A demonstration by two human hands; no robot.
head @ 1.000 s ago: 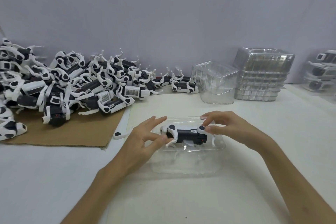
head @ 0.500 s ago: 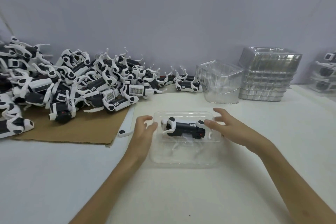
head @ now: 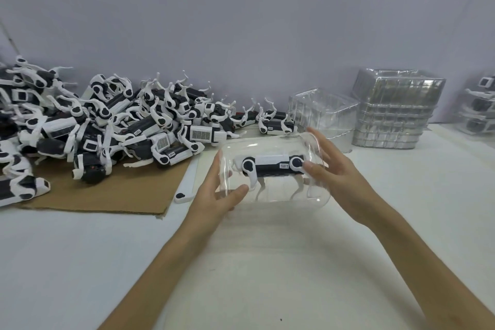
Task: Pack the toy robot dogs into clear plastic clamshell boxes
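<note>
Two hands hold one clear clamshell box [head: 267,143] in front of the person, over the white table [head: 267,262]; the left hand [head: 214,195] grips the left end, with its thumb on the front and its fingers round the side; the right hand [head: 334,177] grips the right end, with its thumb on the front wall; one toy robot dog [head: 272,165] is inside the box, black and white, lying long ways, its white legs pointing down; I cannot tell if the box touches the table.

A big pile of toy robot dogs [head: 120,126] lies to the left on a brown cardboard sheet [head: 107,195]; a small white loose part [head: 183,197] lies on the table just beside the cardboard, near the left hand. Behind the right hand stands one empty clear box [head: 321,112]; beside it is a stack of clear boxes [head: 393,112]; some packed boxes [head: 479,107] sit at the far right, blurry.
</note>
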